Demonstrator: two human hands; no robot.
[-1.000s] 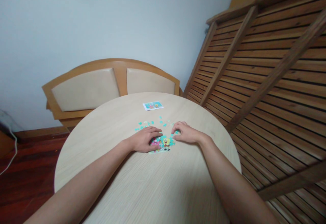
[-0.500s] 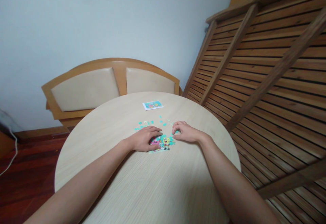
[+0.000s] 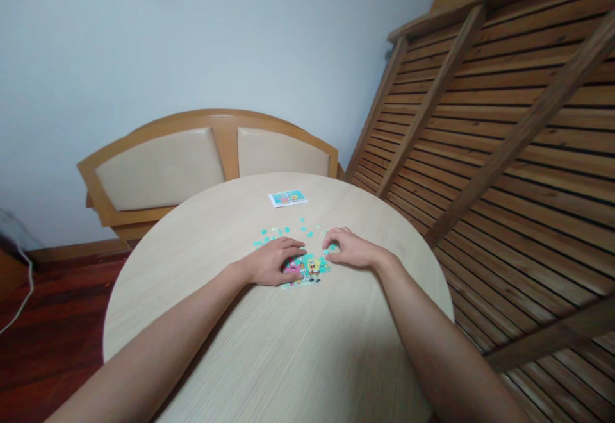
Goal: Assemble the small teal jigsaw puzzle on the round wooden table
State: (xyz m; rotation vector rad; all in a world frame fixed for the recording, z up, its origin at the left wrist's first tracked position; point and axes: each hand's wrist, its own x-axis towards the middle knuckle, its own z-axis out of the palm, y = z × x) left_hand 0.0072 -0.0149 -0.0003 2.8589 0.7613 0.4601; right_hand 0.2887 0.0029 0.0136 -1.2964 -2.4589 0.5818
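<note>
The right hand [image 3: 348, 248]'s fingers have parted slightly from its thumb, uncovering teal pieces [image 3: 332, 249] beneath; whether it pinches one, I cannot tell. The left hand [image 3: 273, 263] lies open, thumb and fingers spread over the part-built puzzle [image 3: 312, 268], between both hands on the worktop [image 3: 269, 352]. Loose pieces [image 3: 287, 230] lie just beyond the left hand, a picture card [image 3: 288, 199] farther off.

I face a pale, bluish-white wall [image 3: 216, 32], evenly and softly lit. Against it stands an arched wooden headboard [image 3: 225, 144] with two cream panels [image 3: 161, 170]. Before me, a round, light wood-grained table [image 3: 293, 346] carries a soft shadow toward its near right. On my right leans a big slatted wooden frame [image 3: 480, 154]; on my left, a white cord [image 3: 31, 275] hangs above dark reddish floorboards [image 3: 62, 327].
</note>
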